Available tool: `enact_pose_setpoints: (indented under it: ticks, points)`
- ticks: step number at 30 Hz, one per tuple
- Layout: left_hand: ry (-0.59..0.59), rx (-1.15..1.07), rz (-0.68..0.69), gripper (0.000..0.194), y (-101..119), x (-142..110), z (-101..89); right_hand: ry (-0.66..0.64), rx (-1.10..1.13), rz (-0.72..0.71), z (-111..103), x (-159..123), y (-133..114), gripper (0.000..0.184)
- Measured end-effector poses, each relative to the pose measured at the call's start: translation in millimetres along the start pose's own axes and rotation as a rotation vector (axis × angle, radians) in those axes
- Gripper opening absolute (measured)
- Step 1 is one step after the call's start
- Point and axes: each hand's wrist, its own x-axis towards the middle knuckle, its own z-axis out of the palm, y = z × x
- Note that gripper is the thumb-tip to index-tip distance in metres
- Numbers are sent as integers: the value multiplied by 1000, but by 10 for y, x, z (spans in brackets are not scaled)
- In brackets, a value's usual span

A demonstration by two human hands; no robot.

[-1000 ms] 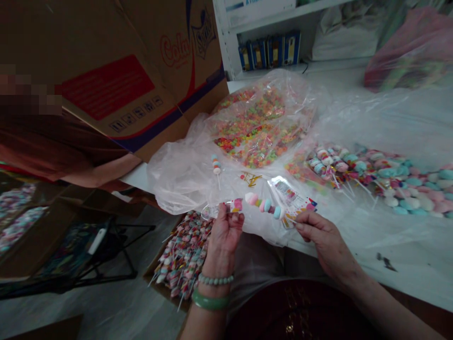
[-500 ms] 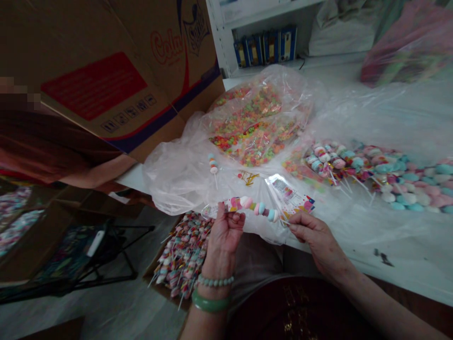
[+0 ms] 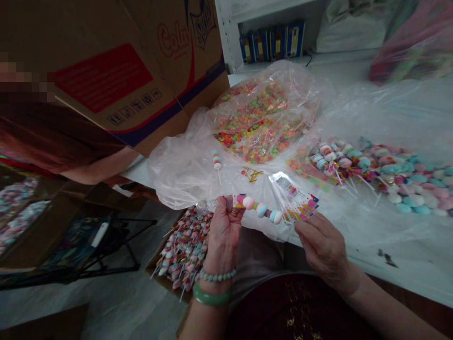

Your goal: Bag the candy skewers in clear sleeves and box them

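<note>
A marshmallow skewer (image 3: 262, 209) of pink, white and blue pieces lies slantwise in front of me, its upper end in a printed clear wrapper (image 3: 238, 200). Thumb and fingers of my left hand (image 3: 226, 226) are closed on the wrapper. At the skewer's lower end, my right hand (image 3: 322, 243) is closed around the stick. Just beyond it lie several flat printed wrappers (image 3: 290, 196) on the plastic-covered table (image 3: 361, 245). Gold twist ties (image 3: 252, 175) are behind the skewer, and a second, unwrapped marshmallow skewer (image 3: 216, 159) lies to their left.
A clear bag of colourful small candies (image 3: 262, 118) is at the back. Wrapped skewers (image 3: 339, 158) and loose marshmallows (image 3: 421, 189) lie at right. A box of finished skewers (image 3: 184, 255) stands below left. A large carton (image 3: 141, 61) and a co-worker's arm (image 3: 95, 167) are at left.
My right hand has turned and its fingers have curled in more, knuckles up. The skewer has shifted slightly to the right. My left hand keeps its hold; the view has swung a little.
</note>
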Motion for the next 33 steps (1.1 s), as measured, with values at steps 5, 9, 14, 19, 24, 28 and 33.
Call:
enact_pose_setpoints:
  ticks: [5, 9, 14, 19, 24, 28, 33]
  points:
    - [-80, 51, 120, 20, 2, 6, -50, -12, 129, 120, 16, 21, 17, 25]
    - [-130, 140, 58, 23, 23, 46, -142, -131, 374, 507, -29, 98, 27, 12]
    - [-160, 190, 103, 28, 27, 79, -180, -247, 592, 870, -111, 171, 48, 15]
    - [-160, 209, 169, 30, -19, 78, -141, -266, 957, 1177, -62, 173, 58, 19]
    - [-200, 271, 157, 29, -87, 38, -129, -422, 1346, 1414, 55, 135, 55, 25]
    - [-187, 208, 104, 26, -68, 12, -107, -284, 1055, 1249, 75, 135, 1, 21]
    - [-254, 201, -70, 30, -12, -33, -69, -319, 619, 987, 37, 138, -20, 19]
